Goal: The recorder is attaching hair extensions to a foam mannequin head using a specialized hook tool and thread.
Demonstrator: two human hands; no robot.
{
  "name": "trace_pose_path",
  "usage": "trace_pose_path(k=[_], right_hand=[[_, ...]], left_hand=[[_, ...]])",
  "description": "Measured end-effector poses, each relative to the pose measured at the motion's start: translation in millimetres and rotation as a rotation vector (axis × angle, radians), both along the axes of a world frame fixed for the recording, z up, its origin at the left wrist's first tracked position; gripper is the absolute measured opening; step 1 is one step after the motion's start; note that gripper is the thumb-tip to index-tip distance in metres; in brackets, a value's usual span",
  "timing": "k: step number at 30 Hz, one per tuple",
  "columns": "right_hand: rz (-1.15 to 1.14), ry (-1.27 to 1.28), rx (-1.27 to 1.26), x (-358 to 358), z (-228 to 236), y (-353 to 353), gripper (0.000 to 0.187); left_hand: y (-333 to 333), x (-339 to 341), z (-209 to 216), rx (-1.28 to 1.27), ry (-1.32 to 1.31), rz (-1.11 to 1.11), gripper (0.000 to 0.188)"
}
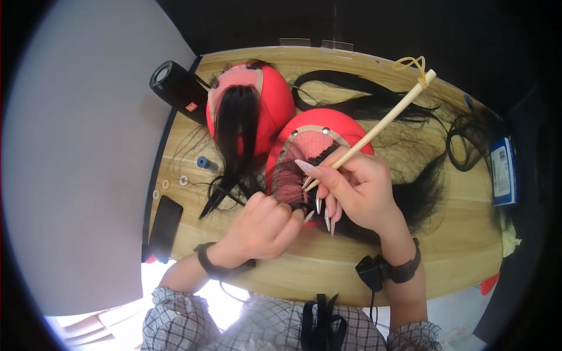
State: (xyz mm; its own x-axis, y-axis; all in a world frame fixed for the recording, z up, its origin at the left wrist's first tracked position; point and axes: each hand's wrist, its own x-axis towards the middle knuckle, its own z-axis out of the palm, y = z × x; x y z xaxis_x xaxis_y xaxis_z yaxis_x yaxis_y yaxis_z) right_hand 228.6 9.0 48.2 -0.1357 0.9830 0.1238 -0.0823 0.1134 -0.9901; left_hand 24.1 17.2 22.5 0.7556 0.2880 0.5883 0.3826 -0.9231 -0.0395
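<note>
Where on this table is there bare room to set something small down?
Bare wood shows along the table's front edge between both wrist straps, and right of the right hand, below the blue box. A smaller patch lies between the phone and left hand. It's crowded around the red head forms and toward the back right, where black hair spreads.

The stick (386, 116) looks smooth and wooden, the netting (288, 178) sheer.

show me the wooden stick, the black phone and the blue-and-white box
Wooden stick (377, 124): head view, mid-shaft
Black phone (165, 229): head view, flat top
Blue-and-white box (501, 171): head view, white label
</note>
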Motion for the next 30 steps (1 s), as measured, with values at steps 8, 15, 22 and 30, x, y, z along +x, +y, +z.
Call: trace_pose_path(k=[8,15,22,30], right_hand=[[-0.026,-0.036,0.04,0,-1,1,0.011],[-0.04,-0.066,0.038,-1,-1,1,0.011],[-0.054,-0.051,-0.005,-2,-1,0,0.014],[-0.059,-0.023,-0.007,-6,5,0,0.017]], left_hand=[[3,8,8,0.101,0.061,0.051,0.017],[5,9,10,0.16,0.134,0.09,0.014],[5,10,19,0.057,0.219,0.117,0.01],[5,9,28,-0.094,0.284,0.127,0.01]])
